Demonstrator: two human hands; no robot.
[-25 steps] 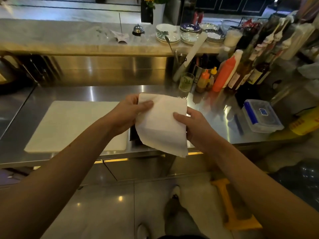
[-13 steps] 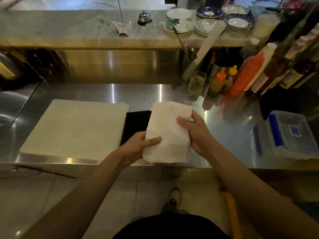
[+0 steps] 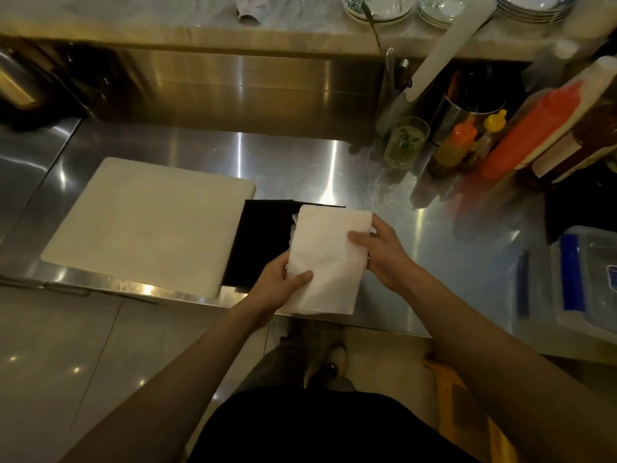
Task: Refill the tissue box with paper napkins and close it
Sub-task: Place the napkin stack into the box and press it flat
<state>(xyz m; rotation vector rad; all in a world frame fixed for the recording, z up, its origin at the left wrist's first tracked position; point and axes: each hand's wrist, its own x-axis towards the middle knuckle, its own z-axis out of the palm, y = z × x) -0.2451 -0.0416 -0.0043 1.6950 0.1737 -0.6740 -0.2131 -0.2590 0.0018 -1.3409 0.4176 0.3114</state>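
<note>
Lower now, the paper napkins [image 3: 325,262] sit squeezed between left hand [image 3: 280,285] and right hand [image 3: 384,252], over the black tissue box [image 3: 260,238]. Next, push them in.

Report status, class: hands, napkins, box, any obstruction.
Left hand and right hand hold napkins over open black box. Nothing in the way.

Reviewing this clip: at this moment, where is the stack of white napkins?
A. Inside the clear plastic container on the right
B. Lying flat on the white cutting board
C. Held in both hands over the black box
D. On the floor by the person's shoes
C: the left hand and right hand grip the napkins from either side, above the black box beside the cutting board.
</note>
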